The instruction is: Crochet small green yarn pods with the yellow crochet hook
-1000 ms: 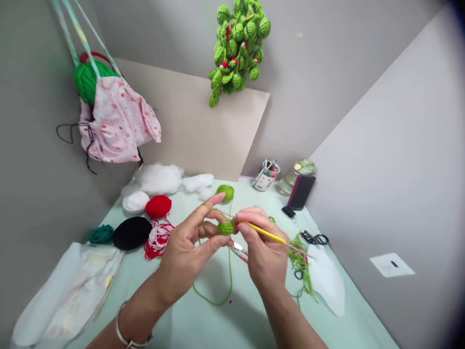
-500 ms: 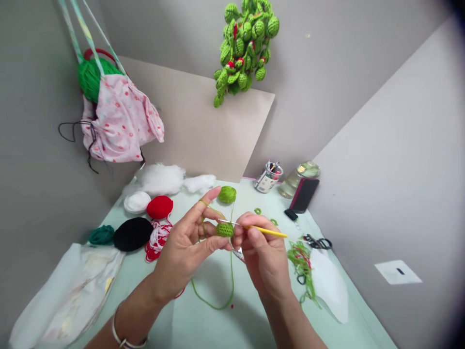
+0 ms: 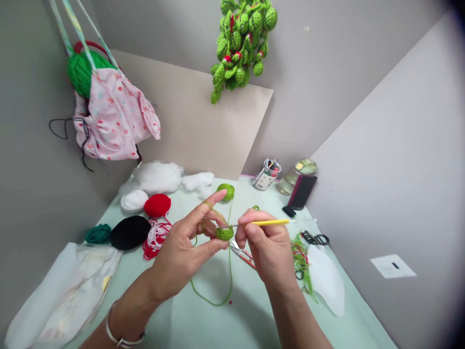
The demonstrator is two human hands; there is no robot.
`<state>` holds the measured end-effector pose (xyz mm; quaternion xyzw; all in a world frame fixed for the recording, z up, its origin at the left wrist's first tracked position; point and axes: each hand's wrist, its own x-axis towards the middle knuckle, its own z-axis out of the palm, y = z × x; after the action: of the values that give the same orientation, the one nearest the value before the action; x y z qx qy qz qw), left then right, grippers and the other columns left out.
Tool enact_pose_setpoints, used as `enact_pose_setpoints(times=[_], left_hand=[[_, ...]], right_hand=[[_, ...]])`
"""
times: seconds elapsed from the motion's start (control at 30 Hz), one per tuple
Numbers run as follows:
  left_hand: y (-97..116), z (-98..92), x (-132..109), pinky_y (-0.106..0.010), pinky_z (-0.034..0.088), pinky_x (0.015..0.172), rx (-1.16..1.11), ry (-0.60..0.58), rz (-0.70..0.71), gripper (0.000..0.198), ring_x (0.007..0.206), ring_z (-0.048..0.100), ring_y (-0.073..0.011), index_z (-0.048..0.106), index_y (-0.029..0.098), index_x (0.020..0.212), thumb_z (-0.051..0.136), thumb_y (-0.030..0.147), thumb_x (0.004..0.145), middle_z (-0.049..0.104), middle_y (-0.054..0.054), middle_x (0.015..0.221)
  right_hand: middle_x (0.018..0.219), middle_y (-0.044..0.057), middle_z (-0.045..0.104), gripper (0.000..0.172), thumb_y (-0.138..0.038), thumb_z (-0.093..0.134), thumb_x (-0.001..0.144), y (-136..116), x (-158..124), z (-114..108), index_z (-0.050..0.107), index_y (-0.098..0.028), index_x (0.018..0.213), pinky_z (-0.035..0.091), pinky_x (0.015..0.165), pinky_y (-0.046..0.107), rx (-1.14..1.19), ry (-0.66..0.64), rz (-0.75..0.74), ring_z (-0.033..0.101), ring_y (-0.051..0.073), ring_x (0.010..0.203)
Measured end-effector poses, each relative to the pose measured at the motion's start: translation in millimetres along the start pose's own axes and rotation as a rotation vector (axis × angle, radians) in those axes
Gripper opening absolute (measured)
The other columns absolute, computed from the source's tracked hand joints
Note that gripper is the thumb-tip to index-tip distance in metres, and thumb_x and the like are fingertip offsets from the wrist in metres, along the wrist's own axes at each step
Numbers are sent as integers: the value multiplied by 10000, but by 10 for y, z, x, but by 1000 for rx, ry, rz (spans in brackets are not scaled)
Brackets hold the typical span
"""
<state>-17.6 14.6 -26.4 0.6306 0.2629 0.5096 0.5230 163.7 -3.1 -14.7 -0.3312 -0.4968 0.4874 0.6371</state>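
Along the back edge of the pale green worktop (image 3: 203, 325), white fluff (image 3: 158, 177) lies toward the left corner. A jar of pens (image 3: 262, 182) stands farther right, and a dark phone (image 3: 302, 192) leans near the back right corner. By the left edge sit a white ball (image 3: 134, 200), a red ball (image 3: 157, 205) and a black ball (image 3: 130, 233) of yarn. Black scissors (image 3: 315, 238) lie by the right edge. A pink spotted bag (image 3: 116, 116) and a bunch of little green yarn shapes (image 3: 243, 43) hang up high near the gray walls.

The left hand (image 3: 185, 252) is half closed. Its thumb and fingers pinch a small green crochet piece (image 3: 224, 234), up above the middle of the worktop. Its pointing finger sticks up with green yarn over it. The right hand (image 3: 271, 249) is curled tight around a yellow hook (image 3: 271, 223), like a pencil. The hook's thin metal end is at the top of the green piece; I can't tell if it goes through a stitch.
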Motion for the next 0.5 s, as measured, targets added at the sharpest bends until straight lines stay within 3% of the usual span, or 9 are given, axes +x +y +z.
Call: enact_pose_setpoints(times=[0.13, 0.23, 0.37, 0.5], left_hand=[[-8, 0, -18, -262, 606, 841, 0, -12, -36, 793, 833, 692, -122, 545, 520, 1536, 781, 98, 907, 708, 40, 998], [11, 7, -16, -254, 591, 874, -31, 3, -84, 758, 863, 682, -117, 559, 520, 1527, 800, 141, 916, 697, 48, 992], [53, 6, -1, -238, 580, 905, -86, 4, -119, 728, 862, 682, -101, 557, 523, 1528, 812, 194, 931, 691, 57, 980], [77, -16, 4, -216, 576, 891, -119, 4, -117, 698, 846, 685, -86, 579, 525, 1508, 814, 204, 935, 702, 61, 996]], right_hand=[[683, -9, 673, 236, -430, 820, 905, -30, 36, 0, 794, -214, 814, 488, 556, 223, 145, -37, 120, 581, 103, 573], [746, -5, 698, 172, -398, 833, 902, -40, 33, -21, 809, -228, 896, 513, 613, 227, 116, -10, 143, 608, 111, 637], [954, 21, 758, 136, -369, 758, 982, -4, 2, -60, 833, -269, 1036, 558, 740, 267, -22, -67, 6, 668, 134, 784], [1007, 26, 790, 148, -333, 691, 1034, 34, -8, -42, 829, -288, 1063, 572, 795, 285, -28, -109, -119, 691, 149, 862]])
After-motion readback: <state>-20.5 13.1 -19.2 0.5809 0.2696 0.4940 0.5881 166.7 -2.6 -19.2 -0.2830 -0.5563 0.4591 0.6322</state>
